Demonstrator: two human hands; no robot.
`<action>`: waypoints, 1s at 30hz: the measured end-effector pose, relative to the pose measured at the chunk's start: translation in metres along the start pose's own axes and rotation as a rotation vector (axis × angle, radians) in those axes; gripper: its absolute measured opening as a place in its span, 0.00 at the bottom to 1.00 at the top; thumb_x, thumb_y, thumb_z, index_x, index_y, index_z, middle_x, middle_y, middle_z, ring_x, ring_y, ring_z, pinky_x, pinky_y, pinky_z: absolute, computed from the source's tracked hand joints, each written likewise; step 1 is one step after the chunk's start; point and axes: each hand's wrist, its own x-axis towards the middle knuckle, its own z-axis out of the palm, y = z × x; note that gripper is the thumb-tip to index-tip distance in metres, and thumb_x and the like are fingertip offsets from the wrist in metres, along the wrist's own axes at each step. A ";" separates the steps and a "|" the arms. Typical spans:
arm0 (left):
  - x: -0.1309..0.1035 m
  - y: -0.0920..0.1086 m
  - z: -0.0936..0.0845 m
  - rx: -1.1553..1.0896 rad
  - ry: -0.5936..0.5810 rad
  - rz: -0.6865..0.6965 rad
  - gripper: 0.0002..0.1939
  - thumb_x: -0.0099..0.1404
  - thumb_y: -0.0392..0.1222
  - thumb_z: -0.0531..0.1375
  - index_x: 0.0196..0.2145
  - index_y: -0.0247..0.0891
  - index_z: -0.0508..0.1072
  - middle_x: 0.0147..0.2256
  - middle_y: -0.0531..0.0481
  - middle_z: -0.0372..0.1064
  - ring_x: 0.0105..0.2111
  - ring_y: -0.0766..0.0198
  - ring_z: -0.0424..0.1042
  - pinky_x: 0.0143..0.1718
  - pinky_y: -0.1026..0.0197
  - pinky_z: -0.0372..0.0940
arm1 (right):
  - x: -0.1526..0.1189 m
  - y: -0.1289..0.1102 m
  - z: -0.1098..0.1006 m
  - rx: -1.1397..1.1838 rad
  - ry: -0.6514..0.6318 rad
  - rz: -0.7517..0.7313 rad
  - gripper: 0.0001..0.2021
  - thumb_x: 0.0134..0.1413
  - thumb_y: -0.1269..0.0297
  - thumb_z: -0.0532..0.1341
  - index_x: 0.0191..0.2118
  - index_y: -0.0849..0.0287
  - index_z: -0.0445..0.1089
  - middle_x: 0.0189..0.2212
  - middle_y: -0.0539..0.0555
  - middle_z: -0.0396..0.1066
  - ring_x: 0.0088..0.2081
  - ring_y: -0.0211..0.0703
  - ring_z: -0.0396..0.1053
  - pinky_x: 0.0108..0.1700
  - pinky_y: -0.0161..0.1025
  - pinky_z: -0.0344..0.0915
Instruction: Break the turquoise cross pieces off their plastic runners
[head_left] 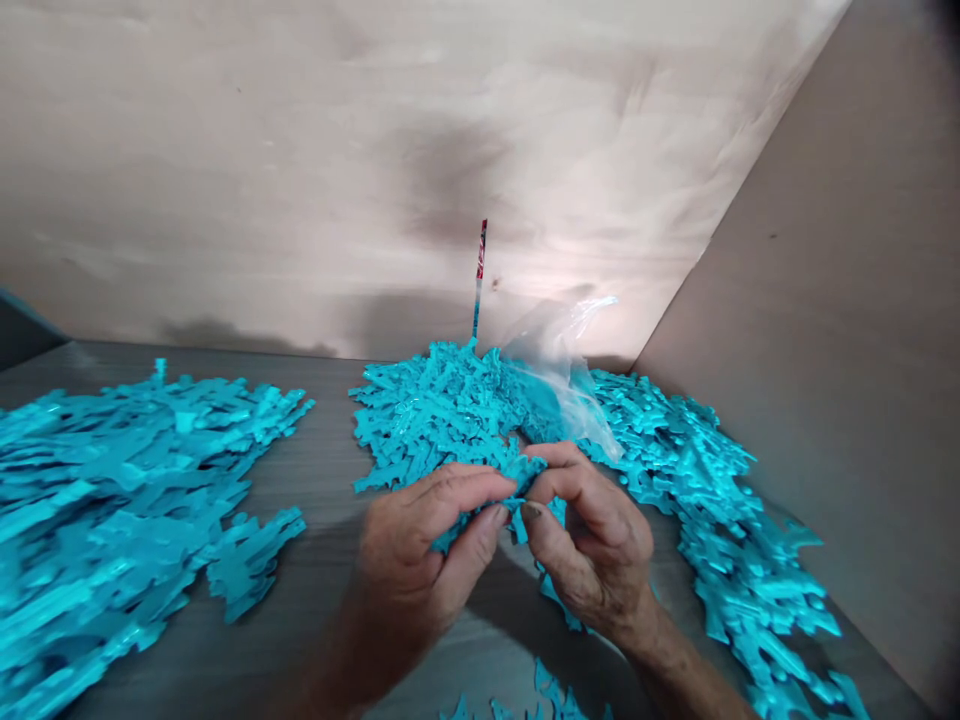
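Note:
Both hands meet at the middle of the view, over the table. My left hand (pixel 427 545) closes its thumb and fingers around a turquoise flat cut-out piece (pixel 534 466), partly covered by the fingers. Thumb and forefinger of my right hand (pixel 589 535) pinch the same piece from the other side. Whether it is one piece or several pressed together I cannot make out. Just beyond the hands rises a heap of small turquoise pieces (pixel 427 410). A few more loose turquoise pieces (pixel 551 685) lie below the hands near the bottom edge.
A large turquoise pile (pixel 112 510) spreads over the left of the grey table (pixel 330 520). Another pile (pixel 720 530) runs along the right wall (pixel 840 330). A clear plastic bag (pixel 566 375) rests among the pieces at the back. Behind it, a thin red-and-blue stick (pixel 481 265) stands upright.

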 end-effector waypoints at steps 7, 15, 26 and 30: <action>0.001 0.001 0.001 -0.020 -0.005 -0.051 0.10 0.60 0.30 0.63 0.38 0.43 0.76 0.35 0.55 0.80 0.33 0.66 0.79 0.38 0.68 0.74 | 0.001 0.001 0.001 0.049 0.011 0.067 0.06 0.55 0.75 0.59 0.32 0.56 0.67 0.28 0.49 0.72 0.41 0.42 0.74 0.44 0.37 0.69; -0.001 0.001 0.004 -0.044 0.020 -0.063 0.10 0.60 0.29 0.62 0.36 0.44 0.75 0.33 0.55 0.79 0.33 0.66 0.79 0.37 0.66 0.74 | 0.000 -0.001 0.008 0.024 0.074 0.105 0.05 0.54 0.74 0.60 0.31 0.56 0.68 0.27 0.49 0.73 0.36 0.40 0.74 0.39 0.35 0.70; -0.006 0.005 0.006 -0.005 0.072 -0.069 0.14 0.59 0.27 0.62 0.38 0.45 0.73 0.34 0.57 0.78 0.35 0.66 0.79 0.39 0.66 0.74 | -0.001 -0.001 0.007 0.047 0.084 0.020 0.06 0.53 0.75 0.60 0.33 0.55 0.69 0.24 0.49 0.72 0.38 0.45 0.77 0.40 0.40 0.73; -0.008 0.005 0.007 0.033 0.098 -0.021 0.15 0.60 0.27 0.62 0.40 0.46 0.72 0.36 0.56 0.78 0.37 0.65 0.79 0.42 0.64 0.74 | 0.001 -0.003 0.004 0.057 0.042 -0.019 0.07 0.54 0.74 0.61 0.36 0.55 0.70 0.29 0.52 0.75 0.38 0.45 0.77 0.39 0.41 0.74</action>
